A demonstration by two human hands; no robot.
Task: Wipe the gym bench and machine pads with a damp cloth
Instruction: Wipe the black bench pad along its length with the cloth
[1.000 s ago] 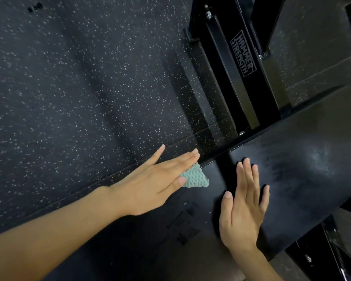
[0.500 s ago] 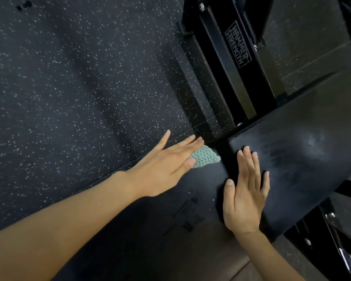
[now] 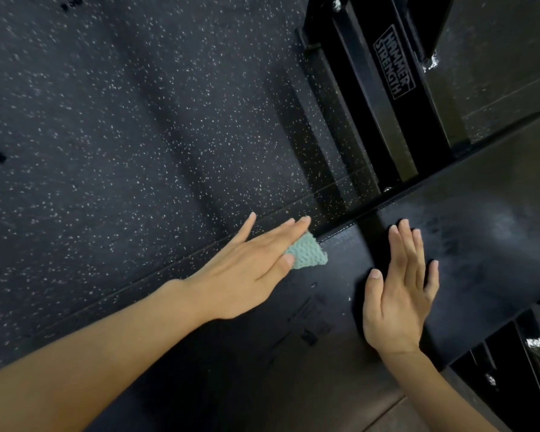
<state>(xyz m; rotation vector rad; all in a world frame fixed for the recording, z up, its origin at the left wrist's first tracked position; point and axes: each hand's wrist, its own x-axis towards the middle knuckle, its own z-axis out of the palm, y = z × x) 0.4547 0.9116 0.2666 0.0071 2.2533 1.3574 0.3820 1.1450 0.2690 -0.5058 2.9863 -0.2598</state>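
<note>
Half a second before, the cloth (image 3: 309, 252) had sat a touch farther along, closer to my right hand (image 3: 393, 294); by this moment my left hand (image 3: 247, 275) had drawn it back a little to the left and nearer me, still beside the far edge of the pad (image 3: 480, 244). My right hand had not shifted: it lay where it had been, palm down on the pad, fingers straight and close together, thumb out to the left, grasping nothing. My left hand was likewise flat and released, its straight fingers pressing down on the cloth rather than curling round it, so that only a small corner showed past the fingertips. The cloth was pale green with a raised, wavy knit-like weave, and what showed of it was roughly triangular. The pad was black, smooth and faintly glossy, with dull smears to the right of my right hand and a line of stitching along its far edge; some dark printed marks near me were too faint to read. Beyond it lay the floor (image 3: 122, 135), black rubber flecked with pale specks. At far right rose the machine frame (image 3: 365, 113), black square steel tube, carrying a Hammer Strength label (image 3: 394, 62).
</note>
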